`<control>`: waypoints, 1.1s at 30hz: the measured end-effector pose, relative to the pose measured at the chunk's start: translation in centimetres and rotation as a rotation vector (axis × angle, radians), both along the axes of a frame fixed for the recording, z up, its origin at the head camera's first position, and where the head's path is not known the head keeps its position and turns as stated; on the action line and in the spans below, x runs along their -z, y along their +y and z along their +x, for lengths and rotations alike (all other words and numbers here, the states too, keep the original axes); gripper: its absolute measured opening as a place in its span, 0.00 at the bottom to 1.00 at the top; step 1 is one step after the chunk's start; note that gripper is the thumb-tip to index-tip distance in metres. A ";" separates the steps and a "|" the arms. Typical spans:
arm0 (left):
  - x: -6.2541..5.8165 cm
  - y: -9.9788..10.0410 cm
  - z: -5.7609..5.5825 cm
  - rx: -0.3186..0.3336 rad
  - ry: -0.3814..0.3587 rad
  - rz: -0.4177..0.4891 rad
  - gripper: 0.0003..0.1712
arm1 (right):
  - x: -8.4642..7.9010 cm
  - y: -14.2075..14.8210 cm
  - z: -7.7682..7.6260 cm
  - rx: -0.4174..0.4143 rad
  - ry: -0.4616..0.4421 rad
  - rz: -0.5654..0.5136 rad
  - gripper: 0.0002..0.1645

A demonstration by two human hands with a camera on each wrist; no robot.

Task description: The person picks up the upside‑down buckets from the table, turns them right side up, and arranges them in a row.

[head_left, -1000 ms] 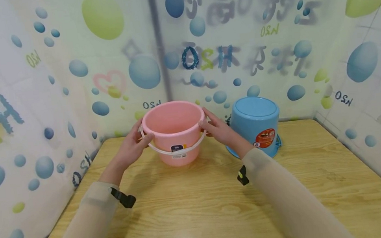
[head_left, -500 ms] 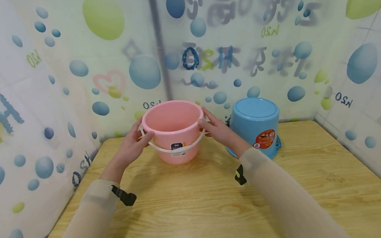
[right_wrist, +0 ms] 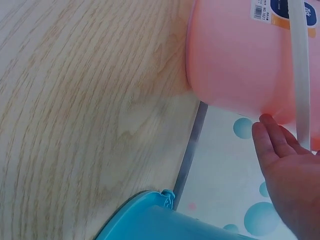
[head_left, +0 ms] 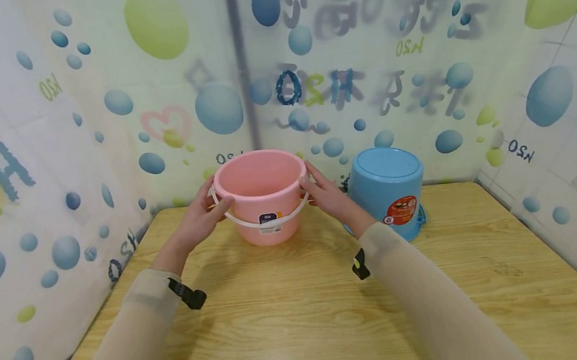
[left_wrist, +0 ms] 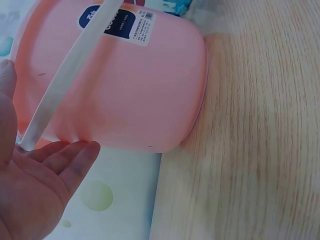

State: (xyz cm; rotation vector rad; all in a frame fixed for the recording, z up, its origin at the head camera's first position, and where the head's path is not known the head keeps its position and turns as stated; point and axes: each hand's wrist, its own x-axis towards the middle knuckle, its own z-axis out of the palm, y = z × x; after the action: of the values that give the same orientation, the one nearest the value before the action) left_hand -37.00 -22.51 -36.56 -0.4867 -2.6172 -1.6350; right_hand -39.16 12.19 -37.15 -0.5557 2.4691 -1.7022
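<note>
Upright near the back of the wooden table is a pink bucket (head_left: 270, 205). Its white handle (head_left: 267, 224) hangs down across the front, over the label. My left hand (head_left: 195, 215) holds the bucket's left side at the rim, thumb at the front; in the left wrist view its fingers (left_wrist: 80, 160) reach under the rim against the wall. On the opposite side my right hand (head_left: 331, 196) holds the rim likewise, and its fingertips (right_wrist: 267, 122) touch the wall beneath the rim. Whether the base rests fully on the table is hard to tell.
A blue bucket (head_left: 368, 194) stands upside down just right of the pink one, close to my right forearm. Behind the wooden table (head_left: 304, 304) hangs a bubble-print curtain (head_left: 386, 6), with more of it on both sides.
The pink bucket has shifted slightly away, toward the table's back, with both hands keeping their hold on it. The blue bucket has not moved.
</note>
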 end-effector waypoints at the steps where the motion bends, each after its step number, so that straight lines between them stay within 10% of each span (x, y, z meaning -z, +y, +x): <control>1: 0.0 0.0 0.0 0.000 -0.001 0.000 0.53 | 0.0 -0.1 0.0 0.003 0.001 -0.002 0.46; 23: -0.5 -0.4 -0.5 0.020 -0.045 -0.021 0.56 | 0.1 -1.0 0.1 0.049 -0.006 -0.037 0.47; 33: 0.0 -0.6 0.6 -0.095 0.041 -0.048 0.59 | 0.6 -0.3 2.1 0.073 0.028 0.109 0.56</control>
State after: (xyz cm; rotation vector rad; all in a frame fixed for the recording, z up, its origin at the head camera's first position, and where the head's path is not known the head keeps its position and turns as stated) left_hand -36.41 -23.14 -36.55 -0.3872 -2.6114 -1.5219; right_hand -37.10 11.90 -37.71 -0.4872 2.6132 -1.5831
